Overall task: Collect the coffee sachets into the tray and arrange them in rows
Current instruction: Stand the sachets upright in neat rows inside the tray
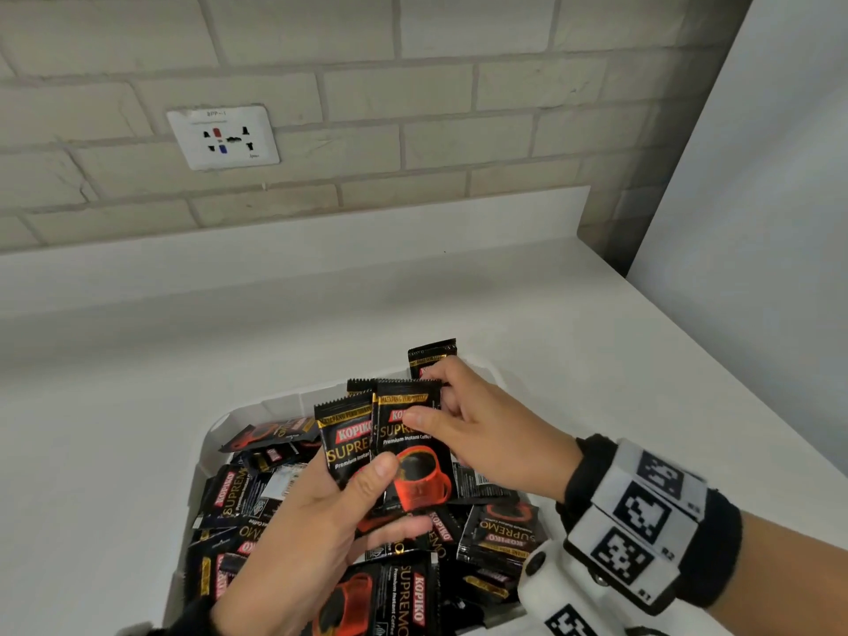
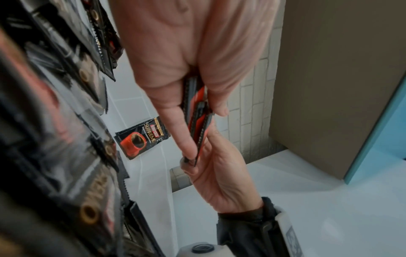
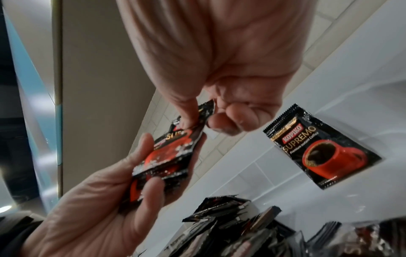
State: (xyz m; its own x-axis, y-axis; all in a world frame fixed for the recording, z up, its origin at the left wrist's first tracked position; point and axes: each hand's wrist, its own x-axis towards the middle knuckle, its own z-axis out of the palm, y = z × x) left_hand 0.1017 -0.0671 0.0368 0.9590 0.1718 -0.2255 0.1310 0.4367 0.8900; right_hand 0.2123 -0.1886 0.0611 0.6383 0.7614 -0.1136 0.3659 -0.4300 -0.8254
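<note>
A white tray (image 1: pixel 209 440) on the counter holds a loose pile of several black Kopiko coffee sachets (image 1: pixel 500 530). Above the pile my left hand (image 1: pixel 362 498) grips a fanned stack of upright sachets (image 1: pixel 408 452), thumb across their fronts. My right hand (image 1: pixel 431 401) pinches the top edge of the front sachet in that stack. The left wrist view shows the stack (image 2: pixel 197 121) edge-on between the fingers of both hands. In the right wrist view my thumb and finger pinch a sachet corner (image 3: pixel 204 111). One sachet (image 3: pixel 320 147) leans alone against the tray's far wall.
The white counter (image 1: pixel 114 406) runs left and behind the tray to a raised back ledge. A wall socket (image 1: pixel 223 137) sits on the brick wall above. A white panel (image 1: pixel 757 176) stands at the right, past the counter's edge.
</note>
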